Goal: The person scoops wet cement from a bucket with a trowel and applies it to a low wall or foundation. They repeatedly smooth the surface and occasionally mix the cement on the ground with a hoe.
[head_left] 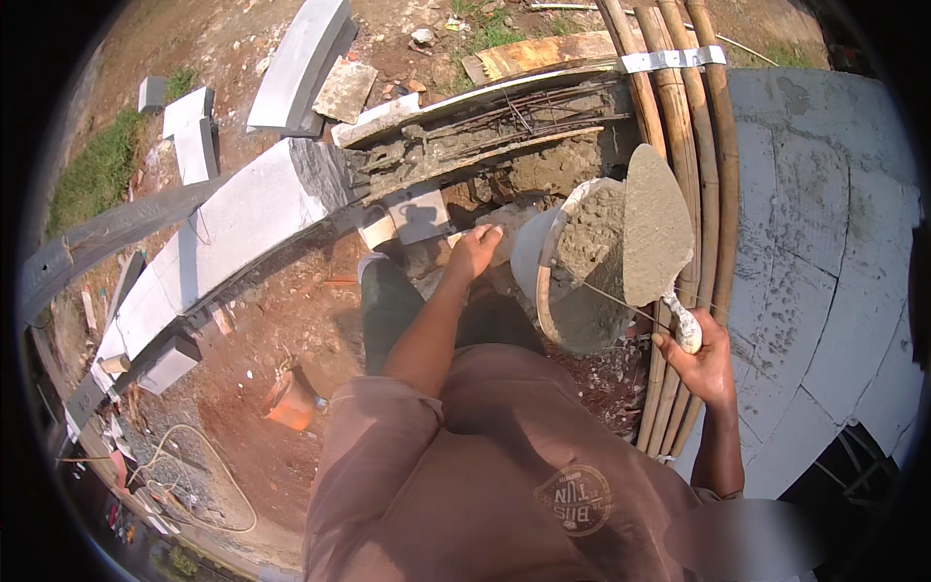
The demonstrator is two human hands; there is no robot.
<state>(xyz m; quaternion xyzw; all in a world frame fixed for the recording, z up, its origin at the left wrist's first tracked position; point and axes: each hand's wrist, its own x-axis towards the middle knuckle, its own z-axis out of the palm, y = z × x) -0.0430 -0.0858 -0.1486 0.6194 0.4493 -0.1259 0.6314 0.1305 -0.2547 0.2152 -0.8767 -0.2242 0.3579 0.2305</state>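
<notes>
My right hand (705,361) is wrapped around the pale, mortar-smeared handle of a trowel (659,225). The pointed blade, coated in grey mortar, lies over the right side of a bucket (531,254). Wet mortar (593,233) is heaped inside the tilted bucket, and its thin wire handle runs toward my right thumb; whether they touch, I cannot tell. Just left of the bucket, my left hand (475,250) has its fingers curled in, with nothing visible in them. Ahead of it, a curved form (427,165) holds rough mortar and steel rods.
Bamboo poles (690,184), bound with a metal strap, stand between the bucket and a grey block wall surface (795,233). A curved white block wall (223,228) extends left. Loose blocks (301,68) lie beyond. An orange bucket (291,400) sits on the dirt.
</notes>
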